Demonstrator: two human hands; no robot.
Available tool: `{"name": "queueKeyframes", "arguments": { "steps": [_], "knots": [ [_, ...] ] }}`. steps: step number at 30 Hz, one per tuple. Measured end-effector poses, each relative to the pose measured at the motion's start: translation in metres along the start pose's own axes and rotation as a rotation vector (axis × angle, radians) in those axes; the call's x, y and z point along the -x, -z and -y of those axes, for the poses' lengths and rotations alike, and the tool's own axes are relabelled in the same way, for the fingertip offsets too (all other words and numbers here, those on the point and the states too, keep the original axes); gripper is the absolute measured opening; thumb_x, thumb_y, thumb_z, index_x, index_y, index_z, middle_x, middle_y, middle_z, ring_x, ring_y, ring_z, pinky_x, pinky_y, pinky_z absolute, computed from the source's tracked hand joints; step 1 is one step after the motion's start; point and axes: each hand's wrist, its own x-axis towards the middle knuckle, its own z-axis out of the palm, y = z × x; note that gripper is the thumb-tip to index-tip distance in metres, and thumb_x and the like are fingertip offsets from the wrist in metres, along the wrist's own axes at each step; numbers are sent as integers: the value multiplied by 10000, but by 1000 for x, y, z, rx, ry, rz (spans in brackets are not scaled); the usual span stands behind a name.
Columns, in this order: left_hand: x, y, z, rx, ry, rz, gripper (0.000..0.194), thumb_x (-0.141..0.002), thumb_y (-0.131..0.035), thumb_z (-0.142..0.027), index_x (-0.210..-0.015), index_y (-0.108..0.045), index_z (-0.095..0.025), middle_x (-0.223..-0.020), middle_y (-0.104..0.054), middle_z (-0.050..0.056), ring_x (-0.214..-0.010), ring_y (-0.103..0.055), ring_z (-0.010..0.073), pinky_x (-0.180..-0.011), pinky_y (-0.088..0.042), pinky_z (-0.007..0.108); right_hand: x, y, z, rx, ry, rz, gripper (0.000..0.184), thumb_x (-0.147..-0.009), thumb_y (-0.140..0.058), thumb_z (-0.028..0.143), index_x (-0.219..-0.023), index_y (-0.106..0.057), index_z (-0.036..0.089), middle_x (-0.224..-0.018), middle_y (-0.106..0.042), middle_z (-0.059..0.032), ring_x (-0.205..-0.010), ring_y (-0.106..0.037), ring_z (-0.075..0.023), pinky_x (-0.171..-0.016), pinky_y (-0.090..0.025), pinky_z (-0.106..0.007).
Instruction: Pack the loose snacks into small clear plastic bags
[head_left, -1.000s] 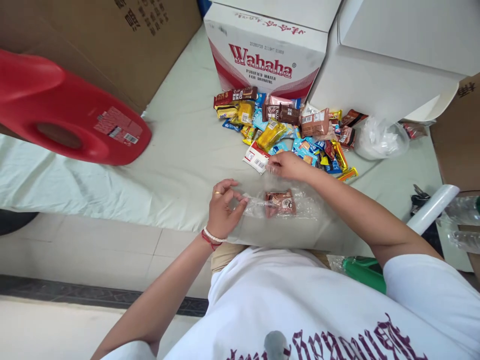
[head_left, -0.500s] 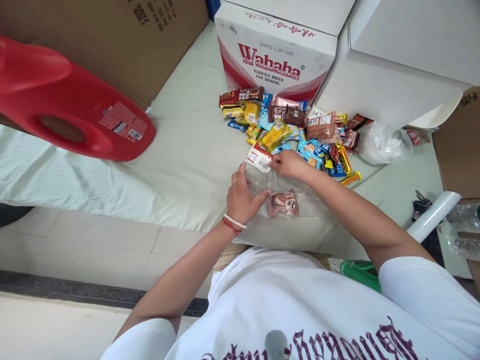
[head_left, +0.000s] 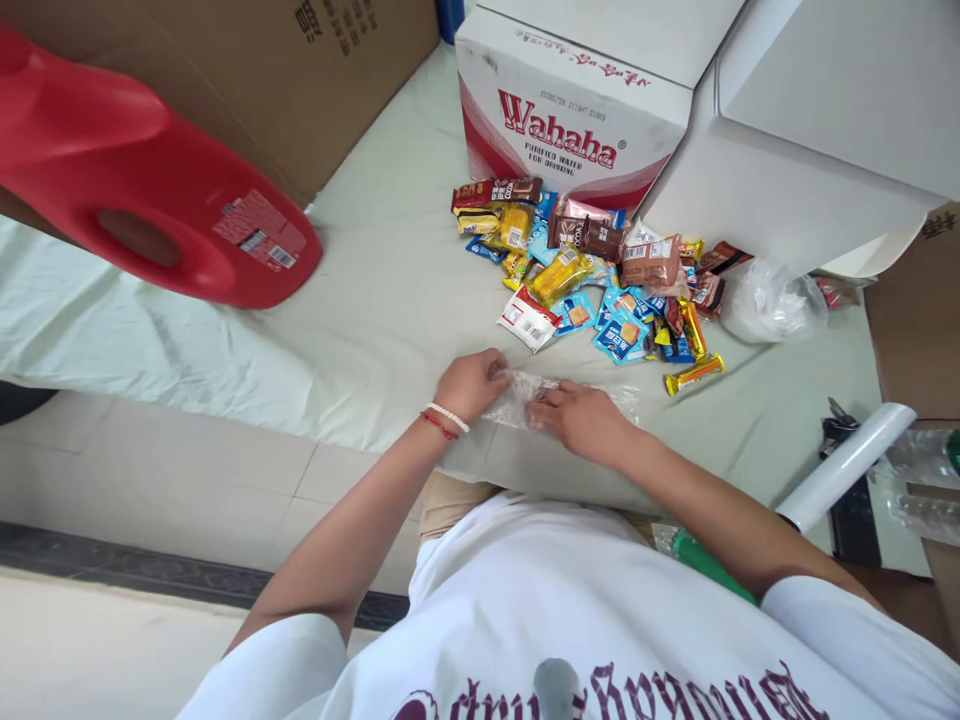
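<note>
My left hand (head_left: 471, 383) and my right hand (head_left: 581, 420) are both closed on a clear plastic bag (head_left: 519, 398) that lies on the pale sheet near the bed's front edge. The fingers of both hands pinch its crumpled film from either side. The brown snack packet inside it is hidden under my hands. Just beyond the hands lies a pile of wrapped snacks (head_left: 592, 265), with a white barcoded packet (head_left: 527, 318) nearest and a loose gold bar (head_left: 694, 373) to the right.
A red plastic jug (head_left: 142, 200) lies at the left on the sheet. A Wahaha water carton (head_left: 570, 120), a white box (head_left: 795, 150) and brown cartons (head_left: 262, 70) stand behind. A crumpled clear bag (head_left: 772, 300) and a white roll (head_left: 847, 465) are at the right.
My right hand came back from the snack pile to the bag. Both hands have folded the bag over, so the brown packet no longer shows.
</note>
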Motion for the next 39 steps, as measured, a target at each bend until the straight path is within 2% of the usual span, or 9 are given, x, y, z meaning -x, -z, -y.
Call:
{"name": "queueKeyframes", "arguments": {
  "steps": [7,12,15,18,23,28,30,34,39],
  "knots": [
    [32,27,0,279,6,128,189,-799,-590,-381,-767,-660,-208,-577,-609,-25,-556,-553,153,-597,-421,275,12,-22,14,19,-40,-55,393,-1015,-497,174,-1364,-658,261,-1069,-638,-128,-999,-517,-277,-863,-446,-398],
    [33,-15,-46,730,37,162,253,-832,-570,-340,-948,-701,-158,-758,-707,25,-665,-641,168,-641,-509,281,26,-37,20,-134,-114,-200,364,-1000,-517,184,-1311,-698,238,-1130,-637,-146,-1087,-514,-299,-994,-465,-481],
    [28,-49,-63,522,-93,63,333,-875,-459,-195,-1038,-748,-167,-934,-735,73,-889,-683,204,-830,-558,336,48,-33,13,-433,-91,-288,295,-1004,-522,242,-1209,-734,227,-1118,-684,-128,-1089,-578,-277,-984,-503,-450],
    [30,-68,-67,182,-259,-26,359,-888,-453,-112,-1034,-770,-195,-1059,-695,104,-1007,-657,223,-919,-544,362,72,-25,-5,-710,-373,-489,321,-1051,-445,354,-1159,-718,226,-917,-717,-57,-863,-651,-217,-826,-546,-359],
    [44,-71,-75,-193,-225,-60,279,-950,-501,-169,-1023,-760,-244,-1057,-631,108,-994,-603,257,-723,-496,337,83,-33,-40,-378,-879,-790,453,-978,-544,525,-1237,-669,174,-1093,-672,-133,-986,-602,-280,-894,-517,-430],
    [43,-67,-82,-277,-70,-221,451,-910,-678,-335,-1349,-609,-263,-1252,-589,134,-1166,-547,314,-917,-473,419,85,-51,-38,-269,-750,-410,296,-919,-646,405,-1096,-717,179,-1056,-655,-140,-1042,-556,-330,-991,-461,-494],
    [38,-68,-81,-263,31,-231,677,-851,-753,-416,-1446,-499,-212,-1335,-560,174,-1225,-545,339,-956,-466,448,87,-48,-28,-308,-739,-444,170,-927,-609,313,-996,-706,191,-1051,-636,-128,-1010,-574,-306,-956,-482,-454],
    [32,-75,-80,-258,76,-75,453,-878,-693,-470,-1195,-591,-164,-1066,-673,129,-1031,-650,313,-874,-487,421,76,-33,-9,-539,-634,-579,201,-974,-501,261,-1063,-675,216,-1041,-655,-97,-939,-640,-251,-871,-523,-390],
    [42,-79,-89,-134,-207,-267,242,-895,-541,-229,-1122,-580,-158,-1033,-663,144,-978,-614,293,-866,-480,416,53,-28,6,-1031,-492,-641,273,-987,-517,348,-1156,-706,248,-1128,-689,-89,-1013,-665,-249,-891,-553,-397]
  ]
}}
